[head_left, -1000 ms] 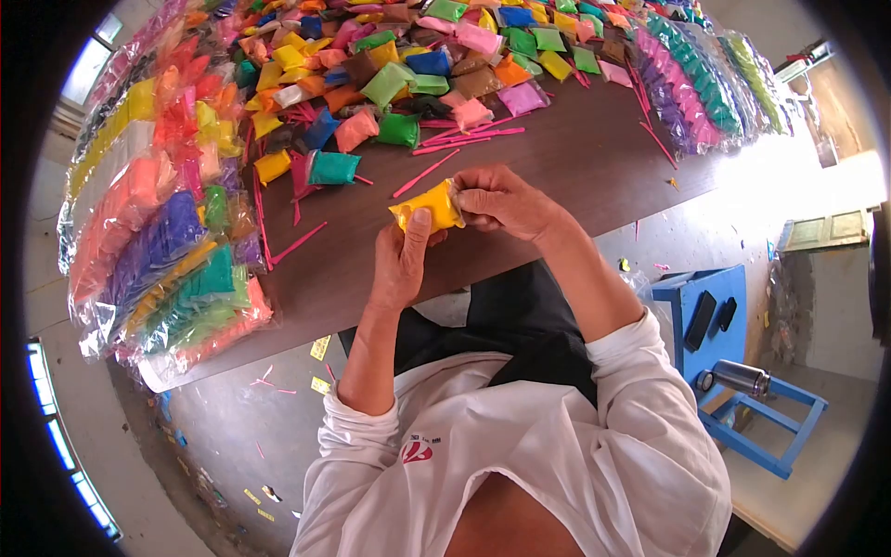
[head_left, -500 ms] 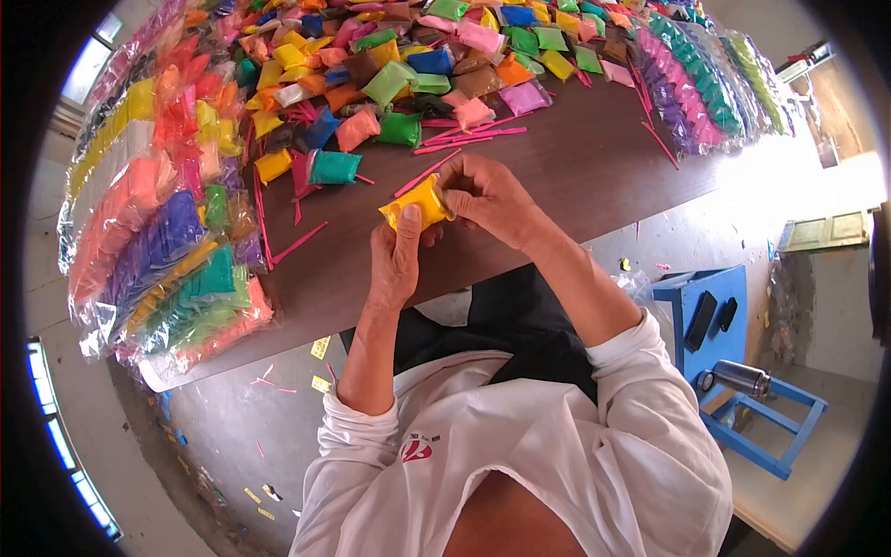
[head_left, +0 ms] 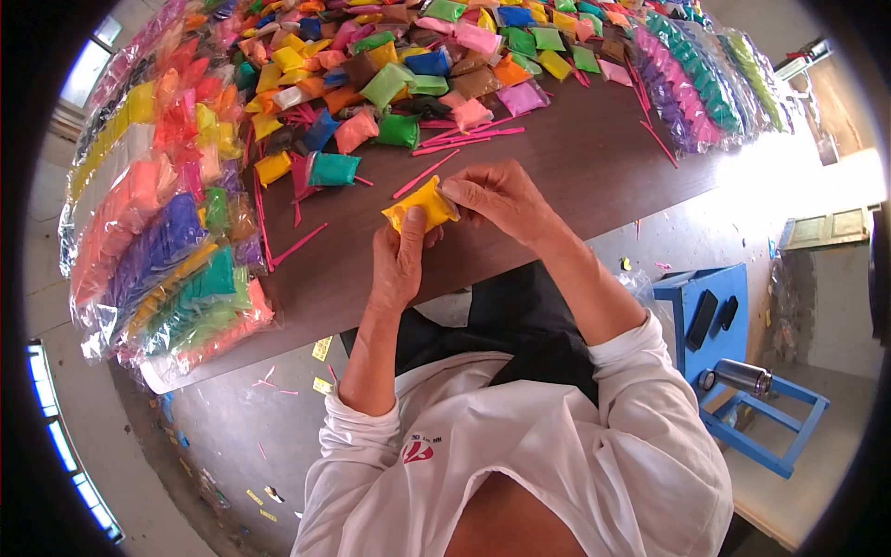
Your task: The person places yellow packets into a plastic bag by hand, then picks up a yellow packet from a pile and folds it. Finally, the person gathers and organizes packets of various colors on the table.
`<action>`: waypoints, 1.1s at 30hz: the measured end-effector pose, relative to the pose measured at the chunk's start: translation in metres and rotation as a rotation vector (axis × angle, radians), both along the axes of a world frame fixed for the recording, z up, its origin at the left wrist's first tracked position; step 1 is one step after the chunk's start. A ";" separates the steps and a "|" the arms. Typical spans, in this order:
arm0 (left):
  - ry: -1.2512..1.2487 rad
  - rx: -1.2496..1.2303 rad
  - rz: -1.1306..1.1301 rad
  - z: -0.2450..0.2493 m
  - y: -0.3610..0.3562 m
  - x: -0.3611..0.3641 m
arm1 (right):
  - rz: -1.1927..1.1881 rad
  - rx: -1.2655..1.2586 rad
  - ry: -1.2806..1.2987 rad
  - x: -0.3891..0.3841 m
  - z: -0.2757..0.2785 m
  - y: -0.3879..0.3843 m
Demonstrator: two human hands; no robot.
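Observation:
A small yellow packet (head_left: 424, 204) is held above the brown table (head_left: 575, 176) between both hands. My left hand (head_left: 399, 260) grips its lower left part, thumb on top. My right hand (head_left: 497, 200) pinches its right end with the fingertips. A teal packet (head_left: 332, 168) lies on the table just beyond, to the left. Loose pink sticks (head_left: 425, 173) lie close to the hands.
A heap of many-coloured small packets (head_left: 408, 65) covers the far table. Long clear bags of sorted packets (head_left: 158, 213) line the left edge, more bags (head_left: 696, 74) at the far right. A blue stool (head_left: 733, 343) with a metal flask (head_left: 738, 378) stands on the right.
Both hands turned and shifted the yellow packet slightly, up and left then back down a little. My right fingers now pinch its right end. Nothing else moved.

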State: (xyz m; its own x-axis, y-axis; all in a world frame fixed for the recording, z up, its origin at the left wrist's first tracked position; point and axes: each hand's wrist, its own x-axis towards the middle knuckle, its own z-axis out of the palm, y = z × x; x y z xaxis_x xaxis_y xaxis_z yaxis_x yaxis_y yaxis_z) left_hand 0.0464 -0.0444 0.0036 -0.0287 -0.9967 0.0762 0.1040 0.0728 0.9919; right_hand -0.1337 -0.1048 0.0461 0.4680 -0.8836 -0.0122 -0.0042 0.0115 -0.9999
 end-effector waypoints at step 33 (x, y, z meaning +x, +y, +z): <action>-0.068 0.022 0.016 -0.001 0.001 -0.003 | 0.045 -0.083 0.153 -0.006 0.008 -0.007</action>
